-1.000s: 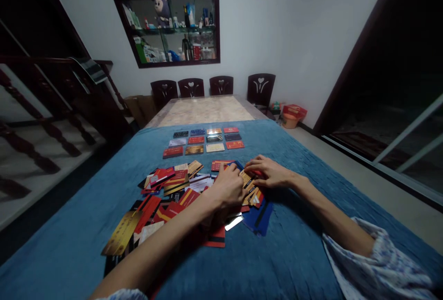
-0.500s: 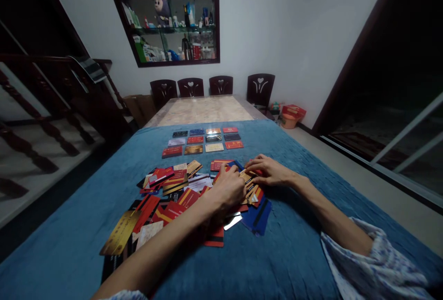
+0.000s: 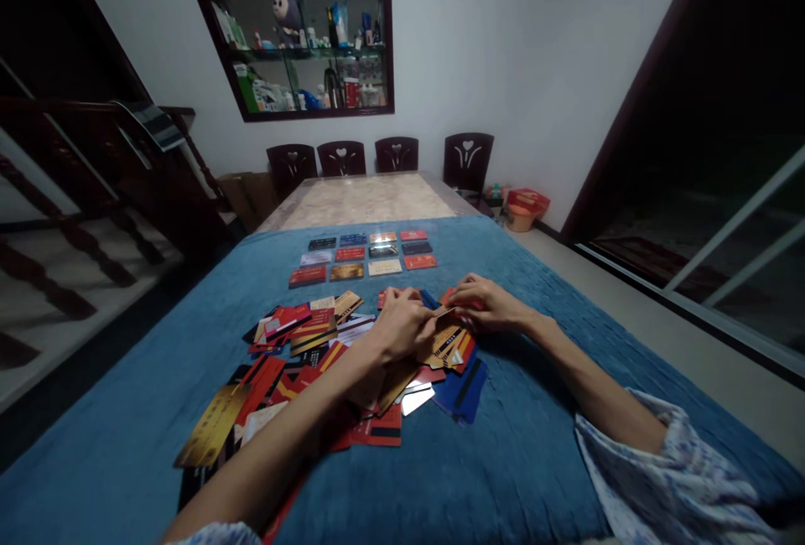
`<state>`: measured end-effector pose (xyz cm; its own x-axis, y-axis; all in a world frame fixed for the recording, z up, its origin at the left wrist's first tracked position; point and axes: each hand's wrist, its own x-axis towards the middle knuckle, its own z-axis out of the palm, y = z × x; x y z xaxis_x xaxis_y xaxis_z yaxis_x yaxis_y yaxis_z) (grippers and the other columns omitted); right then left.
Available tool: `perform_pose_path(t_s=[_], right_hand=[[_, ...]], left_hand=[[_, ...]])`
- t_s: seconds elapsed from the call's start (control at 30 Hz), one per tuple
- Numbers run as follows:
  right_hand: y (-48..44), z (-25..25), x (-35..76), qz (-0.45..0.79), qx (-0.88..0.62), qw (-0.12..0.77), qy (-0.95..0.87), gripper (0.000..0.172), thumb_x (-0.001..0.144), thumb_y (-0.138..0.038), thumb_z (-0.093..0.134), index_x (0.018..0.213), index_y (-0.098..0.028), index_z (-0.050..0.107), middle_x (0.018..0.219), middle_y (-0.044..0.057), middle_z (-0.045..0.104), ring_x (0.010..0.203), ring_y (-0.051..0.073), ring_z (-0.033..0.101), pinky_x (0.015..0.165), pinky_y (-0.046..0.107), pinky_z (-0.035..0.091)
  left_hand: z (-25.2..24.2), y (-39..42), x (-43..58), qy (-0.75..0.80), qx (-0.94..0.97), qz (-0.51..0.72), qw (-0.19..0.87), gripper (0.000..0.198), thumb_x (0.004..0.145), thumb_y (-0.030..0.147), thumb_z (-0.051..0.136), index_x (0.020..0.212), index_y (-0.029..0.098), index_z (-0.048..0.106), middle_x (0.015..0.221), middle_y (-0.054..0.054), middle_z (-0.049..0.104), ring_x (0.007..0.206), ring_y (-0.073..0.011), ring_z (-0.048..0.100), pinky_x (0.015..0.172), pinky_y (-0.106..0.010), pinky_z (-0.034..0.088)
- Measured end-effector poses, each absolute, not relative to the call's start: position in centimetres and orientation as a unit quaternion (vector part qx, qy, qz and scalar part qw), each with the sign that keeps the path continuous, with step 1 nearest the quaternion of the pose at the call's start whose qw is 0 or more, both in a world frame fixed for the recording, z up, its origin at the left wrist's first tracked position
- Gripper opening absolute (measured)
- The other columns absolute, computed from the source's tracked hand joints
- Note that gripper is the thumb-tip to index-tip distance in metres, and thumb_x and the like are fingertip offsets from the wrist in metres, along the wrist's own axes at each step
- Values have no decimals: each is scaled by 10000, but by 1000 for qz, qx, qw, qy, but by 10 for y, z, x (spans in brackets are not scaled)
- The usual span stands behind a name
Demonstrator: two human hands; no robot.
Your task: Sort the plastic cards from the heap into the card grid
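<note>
My left hand [image 3: 402,325] and my right hand [image 3: 489,303] meet over the right side of a loose heap of plastic cards. Between their fingertips is a thin bank card [image 3: 444,312], seen nearly edge-on and lifted a little off the heap. Just below it lie gold-orange cards [image 3: 448,345] with dark stripes. Blue cards [image 3: 462,392] and a silvery white card [image 3: 418,398] rest nearer to me. My left forearm crosses the heap and hides part of its red cards [image 3: 383,429]. A large gold card [image 3: 215,425] lies at the left end.
Beyond the heap, several cards lie face up in neat rows, among them a cream card [image 3: 384,267]. A blue cloth [image 3: 528,461] covers the near table; the far tabletop [image 3: 377,199] is bare stone-patterned. Dark chairs [image 3: 469,155] stand at its far end.
My hands have drawn slightly apart and raised a card edge between them. More of the gold-orange and silvery white cards shows. The whole view has shifted a little.
</note>
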<state>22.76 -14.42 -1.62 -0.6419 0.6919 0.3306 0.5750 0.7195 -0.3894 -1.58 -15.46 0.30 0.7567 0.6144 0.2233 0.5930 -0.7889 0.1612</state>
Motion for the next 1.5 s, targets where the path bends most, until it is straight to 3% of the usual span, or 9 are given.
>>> perform_pose_path(t_s=[0.13, 0.4, 0.73, 0.97, 1.2, 1.5], right_hand=[[-141, -23, 226, 118, -365, 267, -884, 266, 942, -304, 537, 1077, -217, 750, 928, 79, 718, 895, 208, 547, 801, 325, 460], [-140, -30, 221, 93, -392, 292, -867, 239, 936, -279, 558, 1044, -201, 755, 898, 81, 699, 886, 200, 558, 799, 316, 471], [-138, -38, 218, 71, -446, 315, -835, 185, 870, -196, 596, 1012, -196, 715, 906, 65, 626, 862, 183, 586, 763, 291, 483], [-140, -39, 213, 46, -469, 310, -826, 237, 843, -183, 622, 1077, -194, 660, 944, 66, 608, 858, 189, 609, 774, 295, 487], [-140, -42, 210, 5, -492, 299, -817, 259, 882, -160, 572, 1132, -217, 607, 940, 58, 617, 864, 191, 609, 773, 291, 480], [-138, -49, 207, -26, -506, 267, -820, 263, 891, -219, 585, 1153, -231, 598, 926, 60, 655, 826, 196, 605, 758, 290, 462]], left_hand=[[5, -150, -20, 339, 927, 151, 46, 326, 936, 218, 477, 710, 181, 708, 815, -63, 719, 1020, -231, 563, 847, -381, 347], [1, -142, -24, 357, 911, 200, 54, 241, 926, 216, 532, 940, 225, 773, 925, -67, 737, 1003, -226, 590, 853, -373, 426], [-3, -138, -28, 364, 907, 206, 39, 265, 912, 161, 523, 1023, 221, 756, 982, -74, 704, 981, -211, 593, 867, -359, 429], [-5, -138, -27, 372, 905, 204, 27, 274, 916, 159, 510, 1068, 207, 733, 996, -84, 710, 968, -216, 590, 851, -350, 436], [-13, -136, -27, 381, 898, 219, 10, 397, 896, 103, 480, 1252, 196, 629, 1057, -97, 697, 1003, -227, 592, 872, -360, 456], [-14, -140, -26, 400, 897, 185, -23, 403, 844, 74, 479, 1209, 198, 597, 1037, -89, 692, 995, -246, 569, 856, -362, 446]])
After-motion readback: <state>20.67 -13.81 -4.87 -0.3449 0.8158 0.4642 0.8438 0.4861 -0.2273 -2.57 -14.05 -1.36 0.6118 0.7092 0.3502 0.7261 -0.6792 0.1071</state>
